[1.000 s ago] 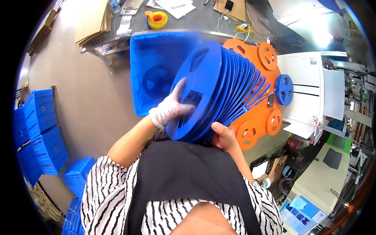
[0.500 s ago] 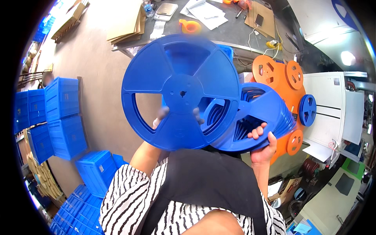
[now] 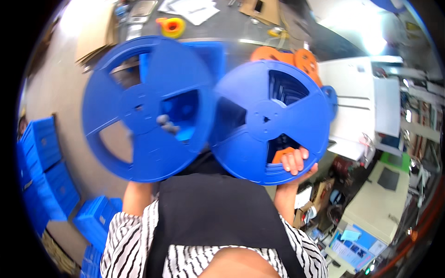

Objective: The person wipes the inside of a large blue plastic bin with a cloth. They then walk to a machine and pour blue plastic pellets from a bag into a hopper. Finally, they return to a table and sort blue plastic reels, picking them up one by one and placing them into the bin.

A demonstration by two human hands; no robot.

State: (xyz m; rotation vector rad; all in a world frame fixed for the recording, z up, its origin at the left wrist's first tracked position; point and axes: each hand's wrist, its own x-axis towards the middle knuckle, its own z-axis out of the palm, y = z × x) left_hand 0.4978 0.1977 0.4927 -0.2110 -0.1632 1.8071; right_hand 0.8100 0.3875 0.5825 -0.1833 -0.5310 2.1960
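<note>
A large blue plastic reel (image 3: 111,139) with wide cut-out windows is held up at the left, its flat face toward me. My left hand (image 3: 167,124) holds it from behind; only covered fingertips show through one window, and the rest is hidden by the reel. At the right is a stack of similar blue reels (image 3: 296,120), with further rims visible through the windows. My right hand (image 3: 295,163) grips the lower right rim of this stack, fingers curled through a window. The two sets of reels stand side by side, their edges meeting or overlapping.
Behind the reels is a blue bin (image 3: 218,51). Orange reels (image 3: 306,65) stand beyond the stack. A grey table (image 3: 218,25) holds papers (image 3: 192,9), an orange-yellow tape dispenser (image 3: 172,28) and cardboard. Blue crates (image 3: 58,190) line the left; a beige machine (image 3: 375,199) stands right.
The left reel has moved left and turned, so its windows sit differently. The right-hand stack has swung up to face me and come left in view. The whole view has shifted.
</note>
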